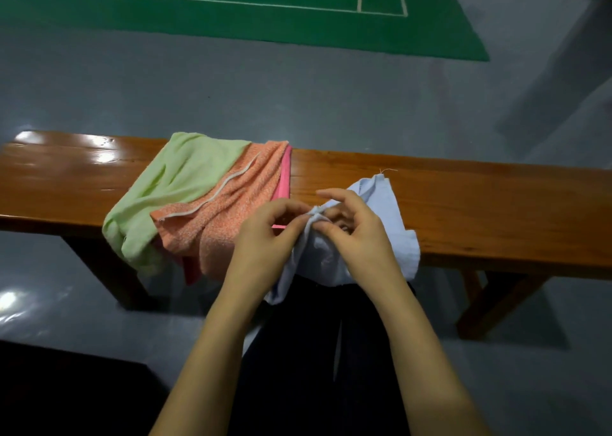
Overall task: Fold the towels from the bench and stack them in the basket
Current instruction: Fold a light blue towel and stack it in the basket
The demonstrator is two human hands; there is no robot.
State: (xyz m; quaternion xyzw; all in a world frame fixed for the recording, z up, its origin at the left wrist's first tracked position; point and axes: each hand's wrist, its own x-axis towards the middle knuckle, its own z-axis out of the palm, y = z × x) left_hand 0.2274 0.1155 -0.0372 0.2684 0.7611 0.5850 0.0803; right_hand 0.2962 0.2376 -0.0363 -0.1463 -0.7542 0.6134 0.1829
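Fingers of the left hand point(265, 233) and the right hand point(356, 233) pinch together one edge of the light blue towel point(395, 237), both grips closed tight on it. It hangs over the front edge of the worktop point(496, 210), just beside the green towel point(172, 184) and the orange towel point(231, 210).

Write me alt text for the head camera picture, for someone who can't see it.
Both hands, left hand and right hand, pinch the edge of a light blue towel over a glossy wooden bench. To the left, green, orange and pink towels lie heaped on it.
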